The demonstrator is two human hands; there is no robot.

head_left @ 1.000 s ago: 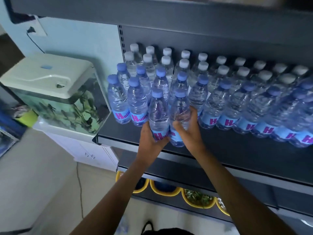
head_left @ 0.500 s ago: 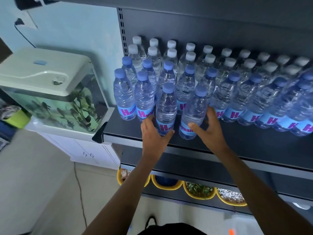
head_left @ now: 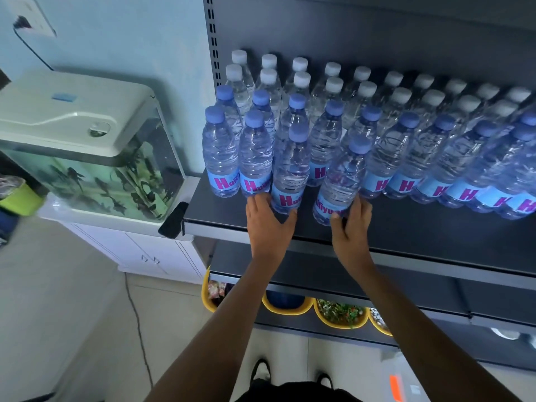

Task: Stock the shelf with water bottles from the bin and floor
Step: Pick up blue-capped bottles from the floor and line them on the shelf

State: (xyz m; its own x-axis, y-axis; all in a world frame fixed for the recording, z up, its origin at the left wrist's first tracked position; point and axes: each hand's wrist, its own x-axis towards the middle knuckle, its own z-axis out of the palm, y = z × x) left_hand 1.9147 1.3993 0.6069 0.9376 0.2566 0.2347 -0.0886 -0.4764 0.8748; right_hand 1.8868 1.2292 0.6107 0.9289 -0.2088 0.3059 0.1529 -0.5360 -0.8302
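Down low on two water bottles, the fingers are curled. The left hand [head_left: 268, 224] wraps its fingers [head_left: 253, 202] and thumb round the bottom of the straight bottle [head_left: 288, 169]. The right hand [head_left: 351, 232] does the same with the leaning bottle [head_left: 340, 181], whose top tips to the right.

Both bottles are clear. Each has a blue cap and a blue label with pink letters. They are on the dark shelf [head_left: 420, 236], out in front of all the other bottles, with a small gap between them.

Behind them stand rows of blue-cap bottles [head_left: 220, 158], packed close together. White-cap bottles [head_left: 268, 82] fill the very back.

A wide strip of dark shelf shows in front of the rows, from the hands all the way to the right. On the left, the shelf ends next to a fish tank [head_left: 95, 175]. Under the shelf sit yellow bowls [head_left: 285, 311].
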